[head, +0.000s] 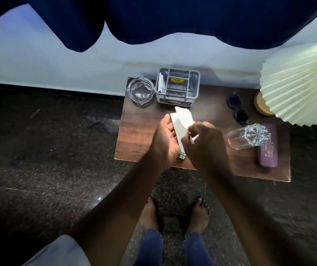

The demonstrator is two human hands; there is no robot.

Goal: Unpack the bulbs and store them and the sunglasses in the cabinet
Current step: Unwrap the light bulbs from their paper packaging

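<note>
White bulb box sits clamped in our left grip; our right grip pinches its flap; sunglasses lie at two o'clock.

The table's left is left bare. The back is blocked by ashtray and organiser, the right by sunglasses and a lampshade.

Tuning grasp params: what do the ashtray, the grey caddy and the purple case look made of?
Ashtray: clear glass, glossy; see-through with bright rim glints.
Grey caddy: likely moulded plastic, matte; uniform thin dividers.
Purple case: probably matte leatherette or plastic shell; printed lettering, no shine, can't tell which.
</note>
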